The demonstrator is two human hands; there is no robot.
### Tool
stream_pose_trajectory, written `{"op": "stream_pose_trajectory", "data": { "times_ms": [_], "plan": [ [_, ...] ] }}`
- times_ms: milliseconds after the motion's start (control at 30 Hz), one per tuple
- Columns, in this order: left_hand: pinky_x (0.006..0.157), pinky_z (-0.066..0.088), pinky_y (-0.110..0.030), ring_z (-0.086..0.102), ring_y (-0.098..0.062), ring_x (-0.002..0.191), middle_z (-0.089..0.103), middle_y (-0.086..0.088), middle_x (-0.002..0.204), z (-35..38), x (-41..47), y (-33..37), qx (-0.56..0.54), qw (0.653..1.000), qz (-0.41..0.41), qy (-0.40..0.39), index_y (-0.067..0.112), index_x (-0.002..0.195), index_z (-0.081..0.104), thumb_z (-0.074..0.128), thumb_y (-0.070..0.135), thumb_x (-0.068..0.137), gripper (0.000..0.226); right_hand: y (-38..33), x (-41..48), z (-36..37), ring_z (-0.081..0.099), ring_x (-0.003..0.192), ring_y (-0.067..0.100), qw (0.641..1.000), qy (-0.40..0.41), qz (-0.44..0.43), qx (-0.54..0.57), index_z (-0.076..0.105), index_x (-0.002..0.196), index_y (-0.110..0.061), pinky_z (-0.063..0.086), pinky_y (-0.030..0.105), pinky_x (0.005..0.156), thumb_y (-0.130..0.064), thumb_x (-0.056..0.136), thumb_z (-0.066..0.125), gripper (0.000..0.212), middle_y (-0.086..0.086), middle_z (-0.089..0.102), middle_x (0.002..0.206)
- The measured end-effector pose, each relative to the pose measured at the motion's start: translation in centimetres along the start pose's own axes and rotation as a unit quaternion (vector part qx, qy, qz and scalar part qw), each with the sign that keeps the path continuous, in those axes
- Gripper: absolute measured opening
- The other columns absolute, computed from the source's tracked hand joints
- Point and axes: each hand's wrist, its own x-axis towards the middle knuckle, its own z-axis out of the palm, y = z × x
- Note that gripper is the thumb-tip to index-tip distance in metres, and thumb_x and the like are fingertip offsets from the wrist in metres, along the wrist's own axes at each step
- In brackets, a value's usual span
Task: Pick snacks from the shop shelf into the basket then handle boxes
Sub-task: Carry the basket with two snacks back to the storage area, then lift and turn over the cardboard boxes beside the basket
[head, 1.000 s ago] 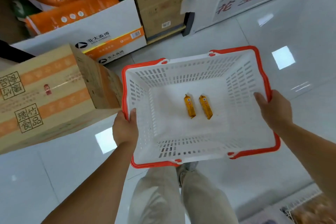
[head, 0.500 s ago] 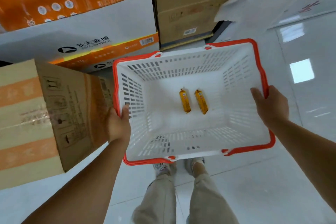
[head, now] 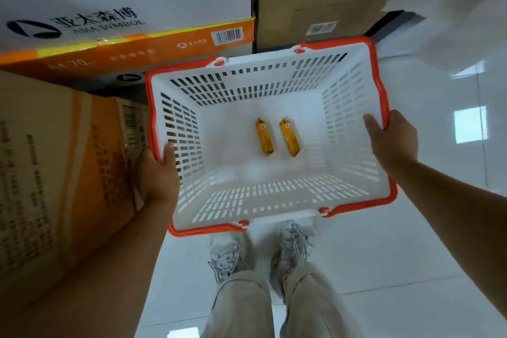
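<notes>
I hold a white plastic basket (head: 354, 129) with an orange-red rim in front of me, above the floor. My left hand (head: 157, 175) grips its left rim, thumb inside the wall. My right hand (head: 392, 140) grips the right rim the same way. Two small yellow snack packs (head: 264, 137) (head: 289, 138) lie side by side on the basket's floor. A brown and orange cardboard box (head: 60, 173) stands right beside my left hand. A white and orange "Asia Symbol" box (head: 123, 16) sits behind the basket's far left corner.
A plain brown carton (head: 315, 0) stands beyond the basket's far edge. White plastic sheeting (head: 452, 8) lies at the top right. Glossy white floor tiles (head: 411, 255) spread to the right and below. My two grey sneakers (head: 263, 252) stand under the basket's near edge.
The view has tilted down and moved closer to the boxes, which now loom larger. The basket stays in both hands with the two packs unmoved inside. My feet have come into sight.
</notes>
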Motion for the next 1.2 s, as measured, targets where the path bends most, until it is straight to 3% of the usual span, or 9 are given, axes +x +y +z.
{"op": "stream_pose_trajectory", "data": {
  "times_ms": [67,300,433,533,633,767,967,1067,1200],
  "plan": [
    [0.089,0.053,-0.046,0.058,-0.042,0.112,0.058,-0.024,0.122,0.6,0.1,0.4,0.003,1.000,-0.010,0.008,0.000,0.120,0.054,0.046,0.046,0.101,0.051,-0.4,0.6,0.3,0.049,0.083,0.023,1.000,-0.002,-0.001,-0.001,0.053,0.100,-0.009,0.037,0.031,0.076,-0.041,0.100,0.051,0.033,0.005,0.054,0.092],
    [0.087,0.054,-0.048,0.061,-0.041,0.109,0.060,-0.021,0.121,1.5,0.5,0.7,-0.013,0.999,-0.025,-0.017,0.003,0.123,0.050,0.043,0.047,0.101,0.049,-1.3,1.7,-0.5,0.051,0.089,0.026,0.998,-0.046,0.026,-0.016,0.050,0.120,-0.004,0.038,0.031,0.077,-0.040,0.101,0.048,0.041,0.008,0.056,0.104],
    [0.096,0.052,-0.053,0.054,-0.038,0.124,0.050,-0.016,0.139,-0.5,-1.2,2.3,-0.033,0.997,-0.033,-0.056,0.012,0.142,0.037,0.054,0.038,0.099,0.053,-2.4,0.5,-2.3,0.055,0.121,0.038,0.993,-0.109,0.036,0.004,0.031,0.145,-0.013,0.051,0.048,0.094,-0.042,0.096,0.058,0.063,0.013,0.052,0.139],
    [0.107,0.042,-0.045,0.045,-0.034,0.134,0.042,-0.014,0.149,-3.6,-4.6,5.2,-0.030,0.998,0.015,-0.056,0.011,0.150,0.031,0.059,0.031,0.097,0.063,-5.0,-2.1,-4.4,0.041,0.136,0.040,0.994,-0.100,0.021,-0.029,0.016,0.153,-0.024,0.042,0.061,0.104,-0.045,0.094,0.059,0.076,0.012,0.037,0.151],
    [0.110,0.043,-0.043,0.045,-0.024,0.136,0.042,-0.007,0.151,-8.2,-9.0,7.7,-0.096,0.986,0.071,-0.117,0.016,0.149,0.036,0.057,0.031,0.098,0.057,-8.4,-6.5,-6.5,0.038,0.139,0.038,0.990,-0.136,-0.013,-0.029,0.019,0.154,-0.020,0.038,0.057,0.110,-0.042,0.097,0.055,0.071,0.013,0.034,0.154],
    [0.102,0.049,-0.031,0.052,-0.004,0.119,0.048,0.001,0.145,-17.3,-14.5,9.5,-0.172,0.961,0.175,-0.131,0.024,0.145,0.042,0.054,0.030,0.100,0.047,-13.9,-14.4,-9.4,0.049,0.132,0.031,0.977,-0.206,-0.061,0.012,0.032,0.151,-0.019,0.041,0.043,0.108,-0.039,0.099,0.053,0.060,0.013,0.044,0.149],
    [0.092,0.055,-0.038,0.060,-0.011,0.111,0.055,0.005,0.128,-32.3,-13.7,5.0,-0.174,0.961,0.215,-0.023,0.023,0.134,0.051,0.052,0.026,0.099,0.035,-23.0,-25.9,-11.6,0.058,0.112,0.018,0.956,-0.254,-0.134,0.054,0.042,0.144,-0.021,0.036,0.026,0.083,-0.035,0.100,0.052,0.048,-0.001,0.057,0.135],
    [0.091,0.052,-0.037,0.058,-0.016,0.109,0.054,-0.002,0.128,-38.3,-9.3,-0.1,-0.121,0.977,0.173,0.042,0.014,0.135,0.052,0.056,0.021,0.098,0.038,-27.4,-30.3,-10.4,0.054,0.104,0.011,0.948,-0.272,-0.149,0.071,0.043,0.142,-0.024,0.038,0.026,0.082,-0.035,0.101,0.051,0.043,-0.003,0.057,0.130],
    [0.104,0.042,-0.045,0.050,-0.034,0.125,0.051,-0.017,0.137,-43.8,-1.6,-8.1,-0.044,0.988,0.124,0.077,0.004,0.136,0.049,0.063,0.022,0.094,0.047,-33.3,-34.6,-7.6,0.057,0.119,0.019,0.951,-0.257,-0.161,0.060,0.042,0.142,-0.025,0.044,0.029,0.090,-0.038,0.101,0.049,0.044,-0.001,0.056,0.135]
  ]
}}
